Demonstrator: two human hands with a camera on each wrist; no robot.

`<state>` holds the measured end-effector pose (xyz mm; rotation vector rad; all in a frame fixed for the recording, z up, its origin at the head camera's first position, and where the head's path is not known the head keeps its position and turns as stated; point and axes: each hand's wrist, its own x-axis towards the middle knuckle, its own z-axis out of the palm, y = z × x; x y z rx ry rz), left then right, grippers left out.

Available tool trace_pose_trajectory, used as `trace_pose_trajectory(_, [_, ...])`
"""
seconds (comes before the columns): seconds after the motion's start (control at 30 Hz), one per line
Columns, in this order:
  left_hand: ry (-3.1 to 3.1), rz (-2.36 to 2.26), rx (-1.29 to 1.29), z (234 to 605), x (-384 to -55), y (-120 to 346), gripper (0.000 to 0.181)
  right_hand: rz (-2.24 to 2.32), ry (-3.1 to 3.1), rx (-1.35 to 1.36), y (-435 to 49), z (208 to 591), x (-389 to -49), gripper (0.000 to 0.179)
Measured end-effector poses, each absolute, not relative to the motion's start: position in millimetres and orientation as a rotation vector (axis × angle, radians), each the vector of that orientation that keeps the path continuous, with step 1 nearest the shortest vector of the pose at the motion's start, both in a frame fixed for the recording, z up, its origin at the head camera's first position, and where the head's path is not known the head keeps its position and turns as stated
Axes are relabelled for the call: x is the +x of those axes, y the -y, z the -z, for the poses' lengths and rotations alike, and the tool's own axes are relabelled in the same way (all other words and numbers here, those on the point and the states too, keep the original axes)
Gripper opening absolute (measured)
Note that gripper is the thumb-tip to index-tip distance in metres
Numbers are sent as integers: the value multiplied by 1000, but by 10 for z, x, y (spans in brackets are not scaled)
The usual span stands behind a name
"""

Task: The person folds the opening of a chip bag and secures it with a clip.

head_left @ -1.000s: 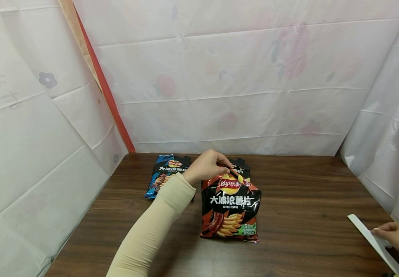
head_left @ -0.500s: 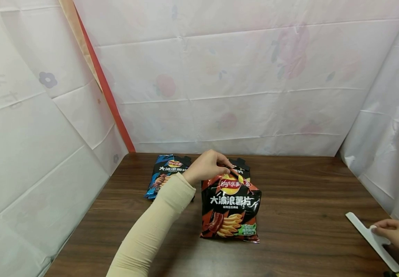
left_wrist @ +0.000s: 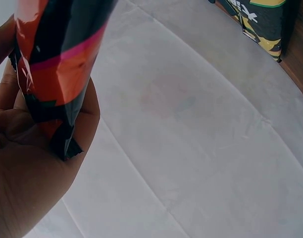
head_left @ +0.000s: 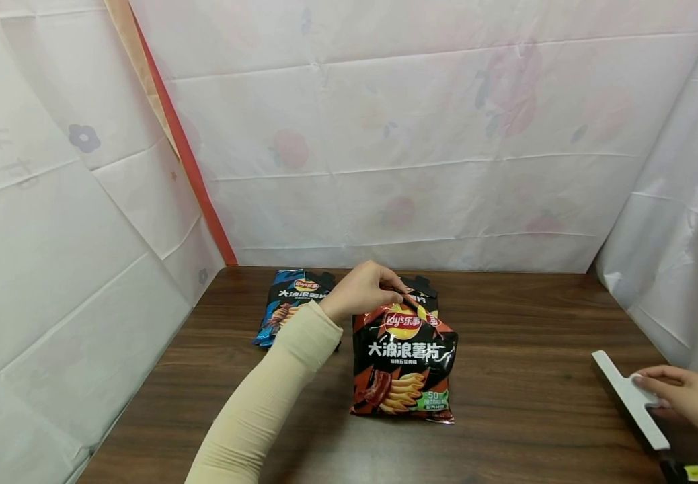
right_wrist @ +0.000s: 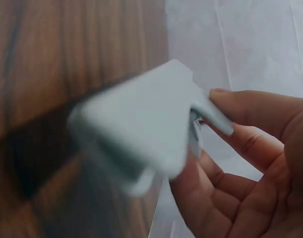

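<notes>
My left hand (head_left: 364, 290) pinches the gathered top of a black and orange chip bag (head_left: 403, 366), which stands upright at the middle of the table. In the left wrist view the folded top corner of the chip bag (left_wrist: 62, 74) lies between the thumb and fingers of the left hand (left_wrist: 37, 148). Off to the right, my right hand (head_left: 684, 396) grips a long white bag clip (head_left: 627, 400) by its handle tabs. Close up in the right wrist view, the bag clip (right_wrist: 136, 114) is slightly blurred, its tabs between thumb and fingers of the right hand (right_wrist: 250, 163).
A blue and black chip bag (head_left: 288, 302) lies at the back left, partly behind the left forearm. Another chip bag (head_left: 417, 294) with a black clip on top shows behind the held one. White printed sheets (head_left: 434, 134) wall the wooden table (head_left: 524, 336) at back and sides.
The right hand has lifted the white bag clip and carried it a little up and to the left. The left hand and its chip bag have stayed in place.
</notes>
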<state>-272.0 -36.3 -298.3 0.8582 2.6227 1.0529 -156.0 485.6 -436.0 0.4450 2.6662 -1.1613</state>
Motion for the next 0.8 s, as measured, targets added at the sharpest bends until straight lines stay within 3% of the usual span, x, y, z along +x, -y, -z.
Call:
trace_pose_trajectory(0.5, [-2627, -1047, 854, 2995, -2736, 365, 14, 1146, -2749, 371, -4462, 3928, -1707, 77])
trace_pose_trajectory(0.8, [-2624, -1056, 865, 3000, -2727, 374, 15, 1217, -2767, 244, -4245, 3703, -1802, 52])
